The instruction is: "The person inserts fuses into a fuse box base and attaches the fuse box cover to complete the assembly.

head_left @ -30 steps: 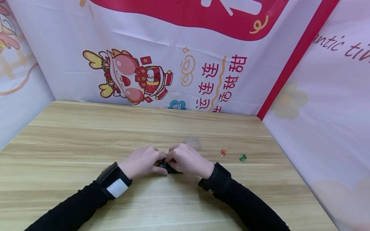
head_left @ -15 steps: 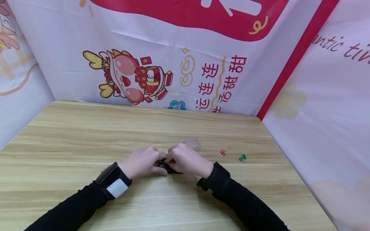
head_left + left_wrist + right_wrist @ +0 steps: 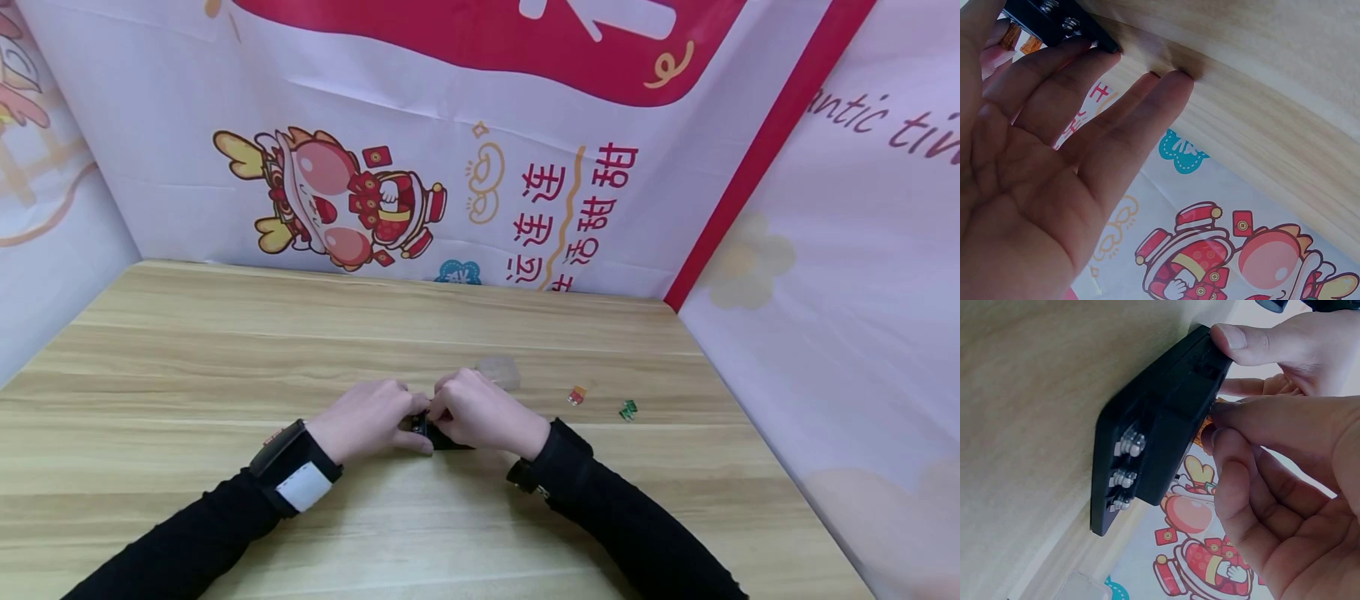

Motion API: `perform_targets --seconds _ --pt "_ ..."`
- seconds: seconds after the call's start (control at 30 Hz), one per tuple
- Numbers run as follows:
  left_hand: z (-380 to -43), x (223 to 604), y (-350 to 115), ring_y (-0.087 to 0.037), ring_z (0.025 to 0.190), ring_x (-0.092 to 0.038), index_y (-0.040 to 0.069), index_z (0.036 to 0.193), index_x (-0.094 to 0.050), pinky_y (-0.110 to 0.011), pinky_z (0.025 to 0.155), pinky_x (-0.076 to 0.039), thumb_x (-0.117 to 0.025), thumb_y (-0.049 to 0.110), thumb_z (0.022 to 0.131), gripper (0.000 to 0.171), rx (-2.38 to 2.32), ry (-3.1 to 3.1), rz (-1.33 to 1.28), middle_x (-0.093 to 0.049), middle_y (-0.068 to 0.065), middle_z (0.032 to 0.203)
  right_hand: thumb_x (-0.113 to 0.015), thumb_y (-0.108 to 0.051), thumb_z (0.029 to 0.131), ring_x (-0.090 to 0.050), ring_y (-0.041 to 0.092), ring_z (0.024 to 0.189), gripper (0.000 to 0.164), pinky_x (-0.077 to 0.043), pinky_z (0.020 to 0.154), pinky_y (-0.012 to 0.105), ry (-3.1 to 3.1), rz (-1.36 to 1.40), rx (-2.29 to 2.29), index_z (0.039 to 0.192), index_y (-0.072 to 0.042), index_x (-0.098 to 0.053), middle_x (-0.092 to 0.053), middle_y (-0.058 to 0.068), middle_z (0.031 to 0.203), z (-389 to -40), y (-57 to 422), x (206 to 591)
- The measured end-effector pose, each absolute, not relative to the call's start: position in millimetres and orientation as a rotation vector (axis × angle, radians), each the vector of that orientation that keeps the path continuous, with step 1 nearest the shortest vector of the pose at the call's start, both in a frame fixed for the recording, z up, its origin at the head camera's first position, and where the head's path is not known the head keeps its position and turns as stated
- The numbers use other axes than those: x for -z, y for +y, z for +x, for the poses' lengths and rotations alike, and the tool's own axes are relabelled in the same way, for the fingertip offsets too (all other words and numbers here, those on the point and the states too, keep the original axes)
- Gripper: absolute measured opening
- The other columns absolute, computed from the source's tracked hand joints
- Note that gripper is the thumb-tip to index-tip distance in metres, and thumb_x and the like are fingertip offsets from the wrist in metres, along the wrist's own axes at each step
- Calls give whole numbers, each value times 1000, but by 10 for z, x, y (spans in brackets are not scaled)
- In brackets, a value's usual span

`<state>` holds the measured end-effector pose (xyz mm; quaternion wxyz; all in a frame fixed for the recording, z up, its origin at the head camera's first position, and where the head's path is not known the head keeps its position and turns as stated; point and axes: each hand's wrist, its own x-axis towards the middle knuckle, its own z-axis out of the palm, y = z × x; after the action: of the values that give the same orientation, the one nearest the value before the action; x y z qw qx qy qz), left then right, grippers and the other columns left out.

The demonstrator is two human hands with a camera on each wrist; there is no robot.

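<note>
A low black plastic device (image 3: 1175, 419) with a raised block and several clear or metallic round fittings (image 3: 1131, 444) along one end lies on the table between the hands. My left hand (image 3: 367, 421) steadies its left end between thumb and fingers; the right wrist view shows that thumb pressed to its edge. The fingertips of my right hand (image 3: 483, 412) pinch close over the device's top, at a small translucent orange piece (image 3: 1200, 433). Fingers hide most of that piece. Orange also shows beneath the device in the left wrist view.
Just beyond the right hand sits a clear plastic box (image 3: 501, 372). Farther right on the wooden table (image 3: 225, 350) lie a small red-orange piece (image 3: 577, 395) and some green pieces (image 3: 628, 409). A printed cloth (image 3: 420, 92) hangs along the table's back edge.
Both hands stay at the device almost unmoved. The right hand and wrist have shifted very slightly left in the head view.
</note>
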<state>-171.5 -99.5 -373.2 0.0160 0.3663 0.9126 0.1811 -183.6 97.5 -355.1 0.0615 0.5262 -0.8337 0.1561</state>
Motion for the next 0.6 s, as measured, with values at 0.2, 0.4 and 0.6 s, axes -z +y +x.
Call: perform_targets --seconds 0.2,0.4,0.6 --pt "-1718 3731 -989 -11 67 -47 20 99 -72 -27 55 -35 -81 43 79 32 -551 2841 1129 -56 7 76 -69 7 79 -39 2 60 19 -34 56 14 -2521 1592 -463 70 -10 -72 -49 -6 66 -1836 979 3567" --pt "-1719 3734 -987 -11 67 -46 20 98 -71 -27 55 -34 -81 43 79 32 -556 2836 1127 -55 7 75 -69 9 78 -37 3 59 21 -32 55 14 -2517 1596 -458 68 -10 -71 -47 -6 65 -1832 971 3572" --pt "-1719 3732 -981 -11 67 -47 21 95 -71 -27 55 -35 -81 42 79 29 -559 2835 1129 -55 8 76 -66 12 77 -31 4 59 24 -28 53 14 -2503 1632 -476 64 -8 -67 -40 -5 65 -1837 972 3572"
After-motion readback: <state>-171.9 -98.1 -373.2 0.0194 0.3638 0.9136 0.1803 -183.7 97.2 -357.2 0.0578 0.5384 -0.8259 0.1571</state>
